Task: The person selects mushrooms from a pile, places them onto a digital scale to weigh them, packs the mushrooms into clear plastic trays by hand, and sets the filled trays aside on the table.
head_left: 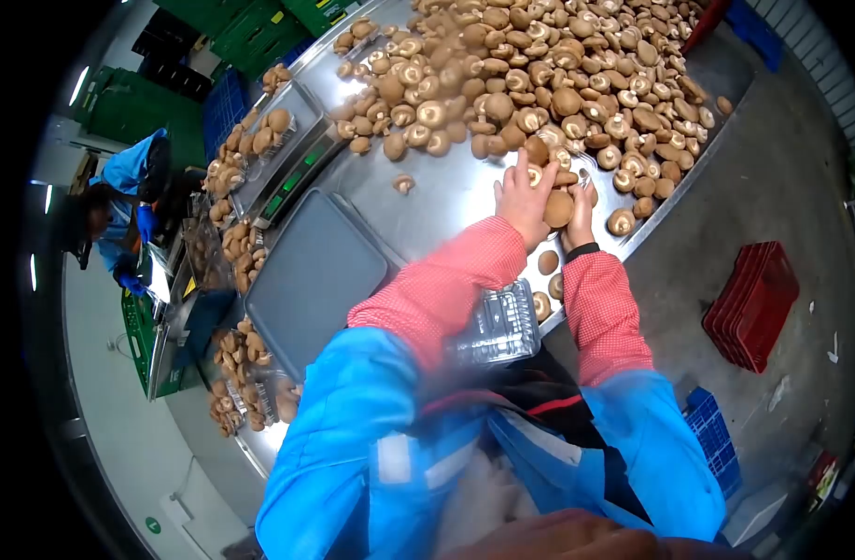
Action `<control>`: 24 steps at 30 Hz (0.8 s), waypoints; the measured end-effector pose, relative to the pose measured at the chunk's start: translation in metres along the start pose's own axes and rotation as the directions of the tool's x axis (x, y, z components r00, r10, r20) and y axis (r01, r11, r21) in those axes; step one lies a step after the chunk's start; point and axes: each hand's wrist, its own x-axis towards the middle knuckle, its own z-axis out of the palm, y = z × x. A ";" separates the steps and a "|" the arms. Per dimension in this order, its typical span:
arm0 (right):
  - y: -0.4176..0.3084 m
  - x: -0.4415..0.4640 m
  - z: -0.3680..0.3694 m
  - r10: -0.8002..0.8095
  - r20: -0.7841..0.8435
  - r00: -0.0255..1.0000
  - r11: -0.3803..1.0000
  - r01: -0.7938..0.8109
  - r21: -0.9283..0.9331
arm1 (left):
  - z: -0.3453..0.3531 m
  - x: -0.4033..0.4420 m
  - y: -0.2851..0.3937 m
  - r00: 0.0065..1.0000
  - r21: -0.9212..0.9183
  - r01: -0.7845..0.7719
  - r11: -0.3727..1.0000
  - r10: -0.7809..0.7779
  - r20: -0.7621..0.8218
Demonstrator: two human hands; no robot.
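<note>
Brown shiitake mushrooms are cupped between my two hands at the near edge of the pile. My left hand curves over them from the left, its fingers spread around the caps. From the right, my right hand closes round the same cluster, with some fingertips hidden behind the caps. Below my hands, a few loose mushrooms lie near the table edge. A clear plastic punnet sits under my left forearm, partly covered by the sleeve.
A large mushroom heap covers the far side of the metal table. To the left are a grey tray, a scale and filled punnets. A co-worker in blue gloves stands beyond. Red crates are on the floor.
</note>
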 end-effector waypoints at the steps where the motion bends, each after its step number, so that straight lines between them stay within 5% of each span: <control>1: 0.002 -0.007 -0.004 -0.124 0.006 0.992 0.989 0.124 -0.076 | -0.003 -0.001 -0.005 0.999 -0.185 -0.043 0.982 0.043 -0.007; 4: -0.006 -0.015 -0.005 -0.176 0.002 0.984 0.980 0.176 -0.098 | -0.019 -0.003 -0.032 0.983 -0.667 -0.178 0.724 0.156 -0.094; 5: -0.016 -0.030 0.004 -0.098 0.009 0.995 0.995 0.099 -0.020 | -0.027 -0.010 -0.039 0.995 -0.714 -0.103 0.693 0.061 -0.084; 7: -0.013 -0.025 -0.003 -0.057 0.029 0.998 0.998 0.058 -0.012 | -0.053 -0.019 -0.044 0.959 -0.912 0.183 0.368 -0.273 0.082; 10: -0.010 -0.034 0.005 0.037 0.071 0.997 0.997 -0.041 0.069 | -0.043 -0.036 -0.087 0.888 -0.828 0.458 0.323 -0.210 0.409; 17: 0.012 -0.065 0.048 -0.133 0.252 0.958 0.972 0.176 -0.158 | -0.059 -0.078 -0.092 0.881 -0.882 0.394 0.257 -0.380 0.282; 21: -0.019 -0.100 0.076 0.153 0.287 0.946 0.865 0.012 -0.501 | -0.108 -0.114 -0.129 0.848 -0.885 0.388 0.257 -0.476 0.234; 24: -0.025 -0.103 0.072 0.069 0.281 0.957 0.743 0.139 -0.655 | -0.142 -0.154 -0.181 0.864 -0.856 0.391 0.338 -0.456 0.215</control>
